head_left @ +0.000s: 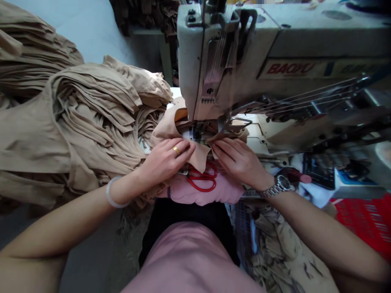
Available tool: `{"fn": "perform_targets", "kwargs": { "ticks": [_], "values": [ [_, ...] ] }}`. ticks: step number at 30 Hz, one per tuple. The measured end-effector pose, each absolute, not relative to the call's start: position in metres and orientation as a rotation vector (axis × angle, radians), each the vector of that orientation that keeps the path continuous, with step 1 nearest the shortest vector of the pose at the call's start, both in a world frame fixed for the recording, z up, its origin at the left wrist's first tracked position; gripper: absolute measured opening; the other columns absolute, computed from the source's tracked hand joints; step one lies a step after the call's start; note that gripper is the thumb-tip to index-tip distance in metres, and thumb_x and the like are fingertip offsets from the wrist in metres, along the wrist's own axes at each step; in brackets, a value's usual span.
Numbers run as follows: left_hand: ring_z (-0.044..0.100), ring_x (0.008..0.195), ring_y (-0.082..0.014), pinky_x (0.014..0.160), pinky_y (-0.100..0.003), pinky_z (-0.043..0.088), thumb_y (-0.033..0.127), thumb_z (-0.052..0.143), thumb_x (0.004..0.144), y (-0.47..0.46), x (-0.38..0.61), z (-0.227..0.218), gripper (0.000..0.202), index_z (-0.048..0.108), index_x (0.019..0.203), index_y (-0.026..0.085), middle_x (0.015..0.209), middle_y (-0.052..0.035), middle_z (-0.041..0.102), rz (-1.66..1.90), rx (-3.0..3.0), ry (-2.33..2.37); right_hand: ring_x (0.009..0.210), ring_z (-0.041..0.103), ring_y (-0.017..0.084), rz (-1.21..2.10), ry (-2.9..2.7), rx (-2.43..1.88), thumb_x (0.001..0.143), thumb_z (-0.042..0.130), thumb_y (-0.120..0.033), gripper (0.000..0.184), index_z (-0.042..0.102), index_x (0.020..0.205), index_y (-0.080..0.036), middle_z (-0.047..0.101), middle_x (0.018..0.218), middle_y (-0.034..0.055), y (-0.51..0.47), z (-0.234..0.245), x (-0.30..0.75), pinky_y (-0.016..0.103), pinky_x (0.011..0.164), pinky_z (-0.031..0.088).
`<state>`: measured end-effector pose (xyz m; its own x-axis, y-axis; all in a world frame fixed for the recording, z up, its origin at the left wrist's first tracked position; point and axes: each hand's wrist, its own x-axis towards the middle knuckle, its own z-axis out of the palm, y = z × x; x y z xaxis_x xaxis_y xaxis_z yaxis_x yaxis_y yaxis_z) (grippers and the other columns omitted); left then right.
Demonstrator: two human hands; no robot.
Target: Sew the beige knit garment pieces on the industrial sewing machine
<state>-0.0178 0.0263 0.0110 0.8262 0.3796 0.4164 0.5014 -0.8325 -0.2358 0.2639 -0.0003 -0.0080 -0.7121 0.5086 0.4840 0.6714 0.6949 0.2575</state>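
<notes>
A tan fabric piece (200, 156) lies in front of the needle area of a sewing machine (195, 73). My left hand (168, 158), with a gold ring, pinches the fabric's edge just left of the presser foot (197, 132). On the other side, my right hand (235, 160) grips the tan fabric with its fingers bent together; the fingertips are partly hidden in the folds. Below the fabric, between both hands, sit red-handled scissors (203, 179) on pink cloth (183, 191). The handles show, while the blades are mostly hidden.
Large stacks of tan fabric pieces (91, 106) spread across the left side. Threads run along the machine's right. A phone-like dark device (319, 173) and a red printed bag (363, 224) are at the right. More tan cloth (281, 244) is piled low on the right.
</notes>
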Motion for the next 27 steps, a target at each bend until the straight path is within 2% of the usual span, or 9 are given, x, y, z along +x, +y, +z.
{"fn": "perform_targets", "kwargs": {
  "ticks": [2, 5, 7, 10, 12, 17, 20, 25, 27],
  "values": [
    [0.057, 0.11, -0.0266, 0.091, -0.039, 0.051, 0.017, 0.049, 0.101, 0.022, -0.015, 0.012, 0.034, 0.054, 0.134, 0.009, 0.123, -0.0157, 0.062, -0.436, -2.702, -0.772, 0.115, 0.056, 0.025, -0.563, -2.522, -0.953, 0.095, 0.053, -0.014, 0.031, 0.062, 0.124, -0.01, 0.065, 0.124, 0.0145, 0.0, -0.009, 0.261, 0.04, 0.097, 0.05],
    [0.057, 0.112, -0.0306, 0.091, -0.047, 0.051, 0.018, 0.049, 0.1, 0.017, -0.013, 0.013, 0.042, 0.05, 0.142, 0.016, 0.124, -0.0172, 0.06, -0.342, -2.689, -0.929, 0.107, 0.059, 0.024, -0.499, -2.496, -0.972, 0.095, 0.053, -0.016, 0.031, 0.063, 0.123, -0.009, 0.068, 0.114, 0.0152, 0.001, -0.008, 0.257, 0.039, 0.092, 0.052],
    [0.055, 0.115, -0.0322, 0.093, -0.05, 0.05, 0.017, 0.049, 0.1, 0.016, -0.01, 0.012, 0.041, 0.052, 0.141, 0.017, 0.125, -0.0184, 0.059, -0.376, -2.669, -0.925, 0.107, 0.059, 0.024, -0.491, -2.474, -0.963, 0.094, 0.053, -0.014, 0.03, 0.064, 0.122, -0.009, 0.068, 0.113, 0.0153, 0.0, -0.008, 0.253, 0.039, 0.091, 0.052],
    [0.054, 0.118, -0.0307, 0.095, -0.045, 0.051, 0.015, 0.044, 0.101, 0.013, -0.006, 0.01, 0.038, 0.054, 0.137, 0.007, 0.131, -0.0207, 0.056, -0.424, -2.7, -0.807, 0.119, 0.056, 0.026, -0.526, -2.476, -0.953, 0.094, 0.053, -0.012, 0.03, 0.064, 0.122, -0.01, 0.067, 0.125, 0.0155, -0.003, -0.01, 0.247, 0.043, 0.099, 0.05],
    [0.054, 0.116, -0.0301, 0.093, -0.043, 0.052, 0.015, 0.045, 0.101, 0.012, -0.005, 0.009, 0.04, 0.052, 0.139, 0.006, 0.132, -0.0196, 0.056, -0.396, -2.713, -0.821, 0.124, 0.055, 0.026, -0.509, -2.476, -0.947, 0.095, 0.052, -0.011, 0.029, 0.063, 0.121, -0.01, 0.066, 0.128, 0.0161, -0.006, -0.013, 0.244, 0.045, 0.103, 0.048],
    [0.054, 0.11, -0.0315, 0.089, -0.046, 0.051, 0.021, 0.051, 0.1, 0.008, -0.009, 0.012, 0.044, 0.051, 0.143, 0.02, 0.127, -0.0144, 0.059, -0.326, -2.672, -1.005, 0.121, 0.06, 0.025, -0.386, -2.391, -0.903, 0.095, 0.05, -0.011, 0.025, 0.063, 0.116, -0.008, 0.067, 0.124, 0.0184, -0.011, -0.018, 0.234, 0.041, 0.101, 0.054],
    [0.055, 0.109, -0.032, 0.087, -0.047, 0.051, 0.022, 0.052, 0.099, 0.007, -0.009, 0.013, 0.044, 0.051, 0.143, 0.022, 0.124, -0.0138, 0.06, -0.294, -2.642, -1.056, 0.124, 0.058, 0.025, -0.369, -2.406, -0.915, 0.093, 0.05, -0.008, 0.031, 0.061, 0.122, -0.004, 0.065, 0.127, 0.0206, -0.013, -0.021, 0.228, 0.041, 0.105, 0.053],
    [0.055, 0.113, -0.0293, 0.093, -0.041, 0.051, 0.013, 0.046, 0.099, 0.006, -0.003, 0.012, 0.038, 0.055, 0.135, 0.005, 0.128, -0.0189, 0.058, -0.337, -2.686, -0.925, 0.122, 0.057, 0.028, -0.352, -2.326, -1.105, 0.093, 0.052, -0.011, 0.042, 0.056, 0.135, -0.008, 0.065, 0.13, 0.018, -0.014, -0.025, 0.226, 0.046, 0.102, 0.053],
    [0.057, 0.11, -0.0286, 0.09, -0.04, 0.052, 0.012, 0.045, 0.099, 0.005, -0.002, 0.014, 0.039, 0.053, 0.137, 0.004, 0.126, -0.0188, 0.059, -0.296, -2.702, -0.926, 0.118, 0.059, 0.028, -0.364, -2.286, -1.117, 0.092, 0.054, -0.012, 0.04, 0.058, 0.132, -0.01, 0.067, 0.127, 0.016, -0.014, -0.025, 0.225, 0.047, 0.099, 0.054]
  ]
}}
